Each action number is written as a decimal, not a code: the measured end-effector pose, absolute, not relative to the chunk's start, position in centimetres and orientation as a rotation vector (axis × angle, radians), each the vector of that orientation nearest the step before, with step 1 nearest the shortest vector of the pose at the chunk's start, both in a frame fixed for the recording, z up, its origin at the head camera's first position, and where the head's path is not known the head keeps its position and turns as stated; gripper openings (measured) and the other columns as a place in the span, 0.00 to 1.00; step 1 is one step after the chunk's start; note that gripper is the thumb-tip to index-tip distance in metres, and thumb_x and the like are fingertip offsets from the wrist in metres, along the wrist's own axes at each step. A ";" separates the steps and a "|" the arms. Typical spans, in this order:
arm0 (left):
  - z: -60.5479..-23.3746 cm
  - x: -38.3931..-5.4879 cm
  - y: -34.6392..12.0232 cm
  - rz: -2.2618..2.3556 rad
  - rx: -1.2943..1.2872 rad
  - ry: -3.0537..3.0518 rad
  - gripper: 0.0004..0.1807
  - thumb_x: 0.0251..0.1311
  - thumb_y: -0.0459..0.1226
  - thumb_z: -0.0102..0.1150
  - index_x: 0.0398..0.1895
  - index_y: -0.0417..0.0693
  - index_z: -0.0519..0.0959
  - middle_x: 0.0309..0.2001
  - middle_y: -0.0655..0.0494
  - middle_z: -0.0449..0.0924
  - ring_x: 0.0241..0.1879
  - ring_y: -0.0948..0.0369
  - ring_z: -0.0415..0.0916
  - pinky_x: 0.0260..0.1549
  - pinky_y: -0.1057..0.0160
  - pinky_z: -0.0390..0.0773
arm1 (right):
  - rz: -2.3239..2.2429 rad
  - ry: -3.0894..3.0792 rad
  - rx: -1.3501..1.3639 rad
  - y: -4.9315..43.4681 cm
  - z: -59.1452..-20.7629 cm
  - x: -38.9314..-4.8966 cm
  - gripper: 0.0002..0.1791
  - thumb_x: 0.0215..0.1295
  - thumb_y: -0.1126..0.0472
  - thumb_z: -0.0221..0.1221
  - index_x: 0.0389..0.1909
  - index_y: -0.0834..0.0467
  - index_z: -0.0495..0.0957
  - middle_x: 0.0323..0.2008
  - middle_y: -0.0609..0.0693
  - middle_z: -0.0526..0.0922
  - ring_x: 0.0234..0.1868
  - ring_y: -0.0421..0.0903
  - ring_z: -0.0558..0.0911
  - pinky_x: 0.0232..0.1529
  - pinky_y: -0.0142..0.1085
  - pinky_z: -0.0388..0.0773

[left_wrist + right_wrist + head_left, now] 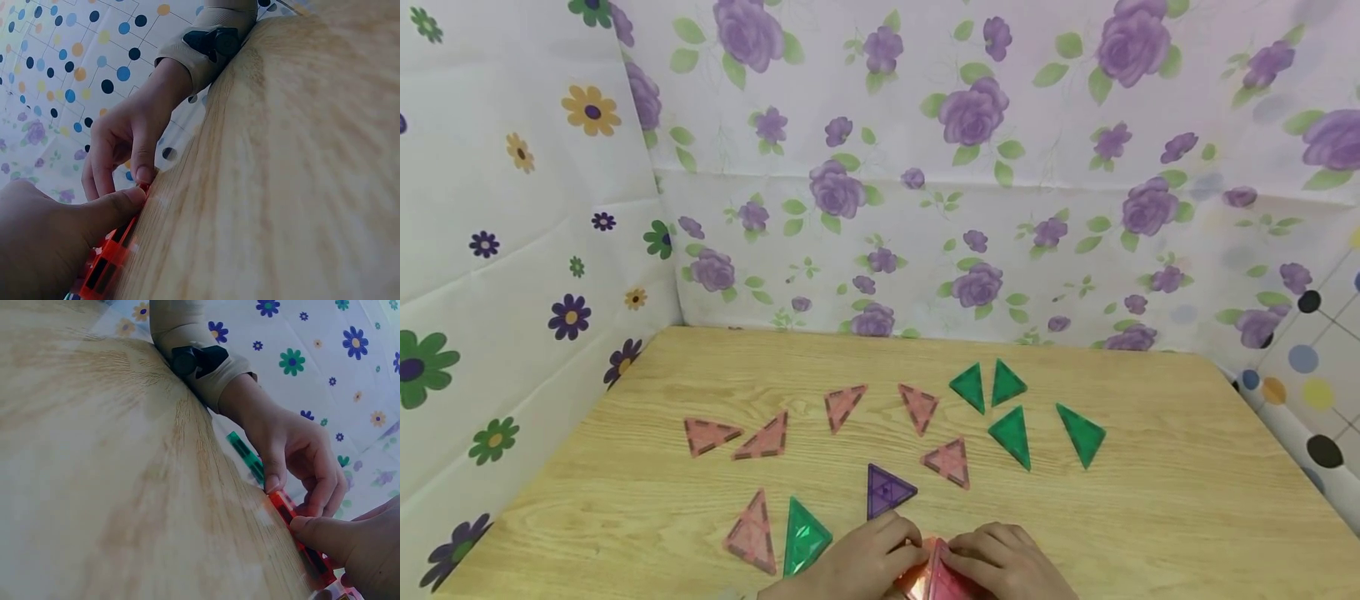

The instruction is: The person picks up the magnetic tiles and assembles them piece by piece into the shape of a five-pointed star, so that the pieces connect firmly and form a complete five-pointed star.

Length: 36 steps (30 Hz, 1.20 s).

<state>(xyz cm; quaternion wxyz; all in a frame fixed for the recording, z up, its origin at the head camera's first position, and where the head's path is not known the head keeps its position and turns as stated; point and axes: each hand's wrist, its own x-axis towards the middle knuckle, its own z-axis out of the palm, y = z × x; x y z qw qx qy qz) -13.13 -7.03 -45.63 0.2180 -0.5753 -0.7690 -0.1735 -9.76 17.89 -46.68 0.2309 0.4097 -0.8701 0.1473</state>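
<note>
At the near edge of the table, my left hand pinches an orange translucent magnetic tile. My right hand grips the pinkish-red magnetic tile right beside it. The two tiles meet along a seam between the hands. Both thumbs press on the near edges of the tiles, low against the wood, as the right wrist view shows at the red tile edge. Fingers hide much of both tiles. Just beyond the left hand lies a purple triangle tile, and a green triangle tile lies left of it.
Several pink triangle tiles, including one at the left and one nearer the middle, lie spread on the wooden table. Several green triangles lie at the back right. Floral cloth hangs behind the table.
</note>
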 end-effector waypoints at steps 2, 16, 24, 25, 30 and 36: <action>-45.6 -13.0 -7.0 -0.502 -1.587 -2.149 0.16 0.55 0.44 0.67 0.43 0.46 0.81 0.42 0.58 0.76 0.41 0.67 0.70 0.45 0.80 0.70 | 0.410 -2.389 1.128 17.9 -46.7 -9.8 0.24 0.55 0.36 0.63 0.49 0.45 0.84 0.45 0.35 0.80 0.45 0.32 0.75 0.42 0.32 0.76; -46.1 -12.2 -6.3 -0.466 -1.551 -2.095 0.16 0.63 0.51 0.58 0.48 0.56 0.80 0.47 0.61 0.77 0.46 0.67 0.73 0.52 0.74 0.70 | 0.499 -2.423 1.150 18.8 -44.8 -10.2 0.19 0.58 0.46 0.65 0.50 0.45 0.81 0.47 0.38 0.81 0.46 0.36 0.77 0.42 0.36 0.77; -46.3 -12.4 -6.5 -0.419 -1.584 -2.083 0.18 0.59 0.51 0.61 0.49 0.55 0.80 0.50 0.58 0.79 0.49 0.66 0.74 0.54 0.72 0.71 | 0.560 -2.655 1.096 21.3 -42.7 -10.8 0.22 0.61 0.44 0.62 0.53 0.48 0.79 0.49 0.40 0.80 0.47 0.40 0.78 0.42 0.33 0.80; -46.4 -12.4 -6.4 -0.422 -1.586 -2.080 0.18 0.60 0.51 0.60 0.49 0.54 0.80 0.51 0.58 0.79 0.49 0.65 0.74 0.54 0.72 0.71 | 0.569 -2.679 1.094 21.6 -42.6 -10.9 0.21 0.61 0.43 0.62 0.52 0.48 0.80 0.49 0.41 0.80 0.47 0.41 0.78 0.42 0.33 0.80; -46.5 -12.4 -6.3 -0.469 -1.582 -2.059 0.16 0.62 0.50 0.59 0.48 0.54 0.80 0.52 0.56 0.78 0.51 0.64 0.75 0.55 0.71 0.71 | 0.585 -2.748 1.074 22.6 -42.6 -11.2 0.18 0.63 0.42 0.60 0.49 0.47 0.81 0.47 0.40 0.80 0.46 0.40 0.78 0.41 0.32 0.80; -46.6 -12.5 -6.5 -0.467 -1.550 -2.072 0.16 0.62 0.51 0.58 0.47 0.54 0.80 0.50 0.56 0.78 0.50 0.65 0.75 0.55 0.72 0.72 | 0.689 -2.839 1.067 23.2 -43.1 -11.5 0.21 0.63 0.40 0.58 0.51 0.46 0.80 0.48 0.40 0.79 0.47 0.37 0.77 0.40 0.29 0.79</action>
